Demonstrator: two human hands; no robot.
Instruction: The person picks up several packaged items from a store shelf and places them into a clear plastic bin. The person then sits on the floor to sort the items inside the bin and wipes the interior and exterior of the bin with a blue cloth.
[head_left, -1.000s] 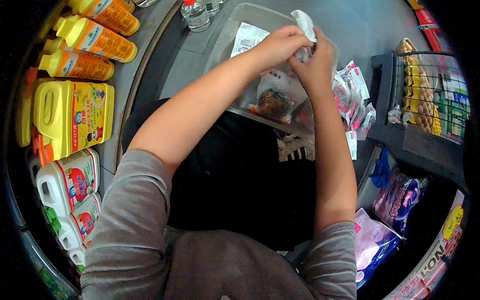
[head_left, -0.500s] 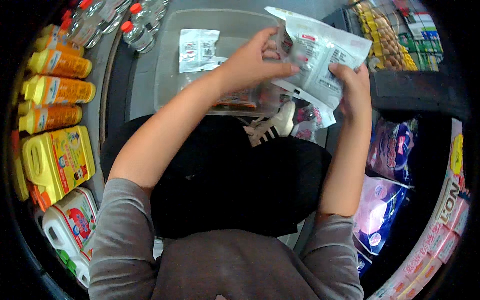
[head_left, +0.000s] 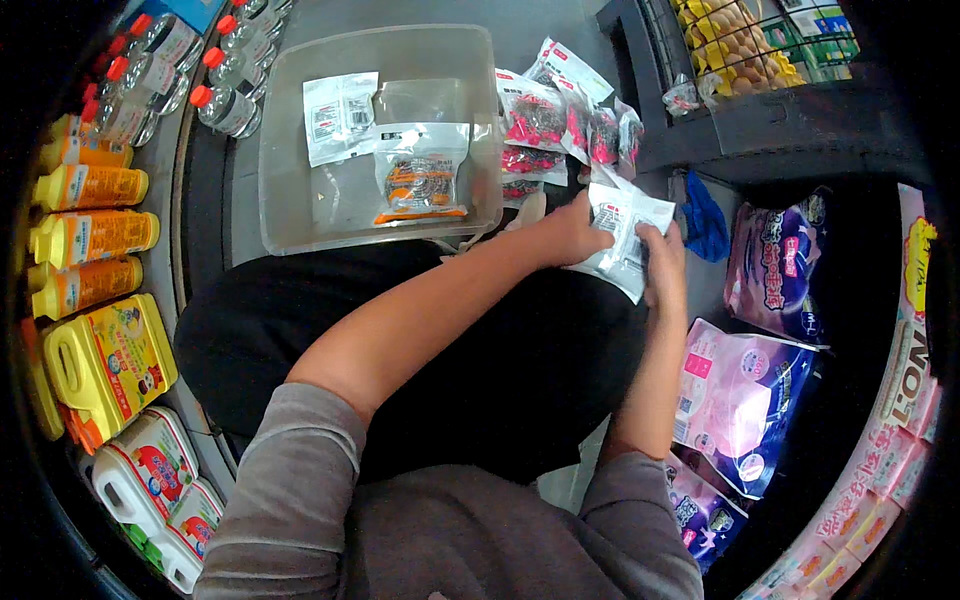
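A white plastic packet with printing and clear patches is held over my right knee. My left hand pinches its left side, and the fingers of my right hand close on its right edge. What lies inside the packet is hidden from this side. Just beyond my hands is a loose pile of packets with pink contents. To the left of the pile stands a translucent plastic bin. In it lie a white packet and a packet with an orange band and a dark, coiled scrubber-like filling.
Along the left are clear bottles with red caps, yellow bottles and jugs. Purple bags line the right, with a blue cloth-like item beside them. Egg trays sit behind wire at the far right.
Both hands have brought the packet down and nearer, from up by the bin's right side to over my right knee. The view has shifted, showing more of the bin and the pink packets.
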